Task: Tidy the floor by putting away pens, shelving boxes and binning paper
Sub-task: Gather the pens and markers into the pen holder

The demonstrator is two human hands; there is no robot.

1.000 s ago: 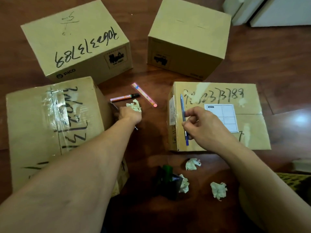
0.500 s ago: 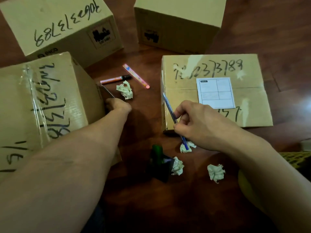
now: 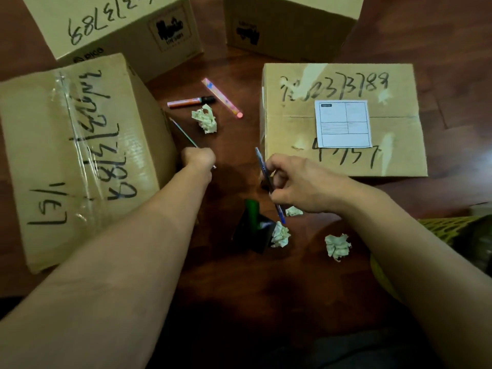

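Blue pen (image 3: pixel 269 183): pinched in right hand (image 3: pixel 298 183), tip slanting down toward the dark holder (image 3: pixel 254 230); looks lined up for dropping in.
Right hand: fingers curled round the blue pen's barrel, mid-shaft grip, held above the floor just right of the holder.
Thin pen (image 3: pixel 183 134): gripped in left hand (image 3: pixel 198 159), long end pointing up-left beside the taped box (image 3: pixel 80 155), short end poking out by the knuckles.
Left hand: closed fist on that thin pen, probably next in line for the holder.
Holder: dark pot on the floor between the two arms, green marker (image 3: pixel 251 211) already upright in it, so judged the pen store.
Pens left: orange marker (image 3: pixel 190 102) and pink pen (image 3: pixel 221 98) lie on the floor (image 3: pixel 239 288) between the boxes, untouched.
Paper: crumpled balls, one (image 3: pixel 205 122) just beside the orange marker, one (image 3: pixel 280 234) touching the holder, one (image 3: pixel 337 246) near the right forearm, another (image 3: pixel 293 211) partly hidden under the right hand; none binned yet, no bin in view.
Boxes: labelled box (image 3: pixel 343 118) right, two more at the top edge; all on the floor, not shelved.
Stage: early, pens first.
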